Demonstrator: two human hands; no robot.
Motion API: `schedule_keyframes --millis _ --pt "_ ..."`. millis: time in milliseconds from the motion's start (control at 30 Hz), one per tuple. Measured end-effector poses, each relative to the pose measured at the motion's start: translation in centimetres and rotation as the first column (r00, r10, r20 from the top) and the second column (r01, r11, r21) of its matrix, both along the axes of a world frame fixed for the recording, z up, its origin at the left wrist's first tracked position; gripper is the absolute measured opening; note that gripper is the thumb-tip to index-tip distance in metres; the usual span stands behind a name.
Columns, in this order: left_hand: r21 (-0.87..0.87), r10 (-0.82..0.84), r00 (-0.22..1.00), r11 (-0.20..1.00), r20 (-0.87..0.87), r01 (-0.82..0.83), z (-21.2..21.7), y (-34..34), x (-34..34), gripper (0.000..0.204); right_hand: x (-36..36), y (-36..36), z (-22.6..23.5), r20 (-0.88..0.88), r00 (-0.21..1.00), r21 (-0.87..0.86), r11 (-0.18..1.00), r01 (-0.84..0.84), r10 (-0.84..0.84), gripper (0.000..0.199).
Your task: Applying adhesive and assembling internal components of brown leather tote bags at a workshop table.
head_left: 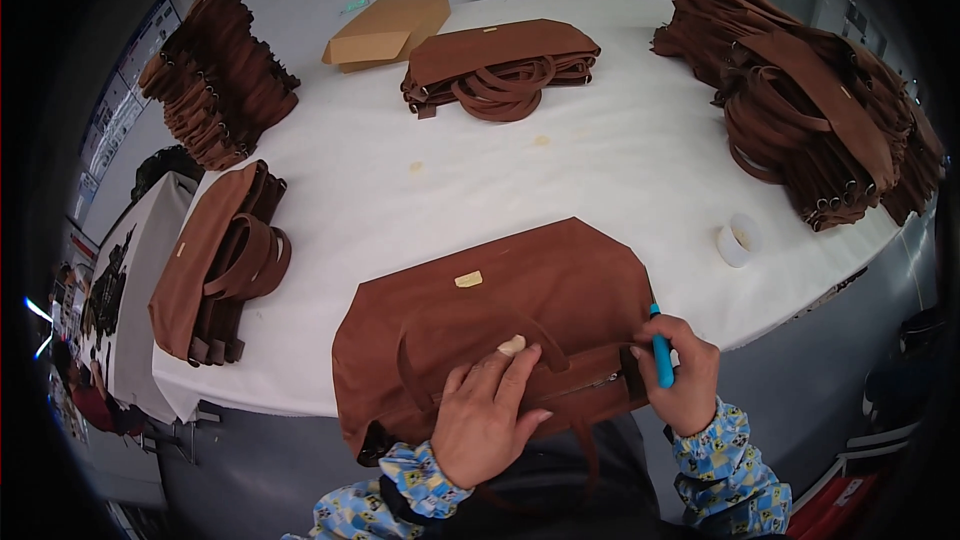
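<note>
A brown bag point(500, 280) with a small gold plate lies at the near edge of the white table, partly overhanging it. Its zipper point(600, 382) and handles point(545, 340) face me. My left hand point(488, 418) rests palm down on the bag beside a handle, fingers stretched out, one fingertip wrapped in a pale cover. At the bag's right end, my right hand point(684, 380) is closed around a blue-handled tool point(663, 360) with a thin dark tip pointing away from me; its exact kind is unclear. Part of the bag's near side hides under my hands.
Stacks of similar brown bags stand on the white table point(370, 200): far left point(220, 80), left point(215, 260), back middle point(500, 55) and right point(810, 110). A cardboard box point(390, 30) sits at the back, a small white cup point(735, 243) at the right.
</note>
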State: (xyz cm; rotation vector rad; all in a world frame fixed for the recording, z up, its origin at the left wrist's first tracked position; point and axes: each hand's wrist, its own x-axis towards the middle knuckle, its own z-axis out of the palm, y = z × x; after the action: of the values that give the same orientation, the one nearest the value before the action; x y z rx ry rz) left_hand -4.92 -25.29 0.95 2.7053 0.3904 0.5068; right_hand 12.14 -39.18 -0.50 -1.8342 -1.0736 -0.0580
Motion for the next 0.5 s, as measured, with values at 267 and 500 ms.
schedule_keyframes --millis 267,500 --pt "-0.108 0.115 0.99 0.988 0.079 -0.106 -3.4 -0.8 3.0 0.033 2.6 -2.9 0.1 0.04 0.998 0.153 0.986 -0.061 0.055 0.02" --pt "-0.157 0.081 0.992 0.985 0.093 -0.066 -3.3 -0.6 3.5 0.036 12.1 -7.3 4.1 -0.2 0.951 0.358 0.886 0.293 -0.234 0.016"
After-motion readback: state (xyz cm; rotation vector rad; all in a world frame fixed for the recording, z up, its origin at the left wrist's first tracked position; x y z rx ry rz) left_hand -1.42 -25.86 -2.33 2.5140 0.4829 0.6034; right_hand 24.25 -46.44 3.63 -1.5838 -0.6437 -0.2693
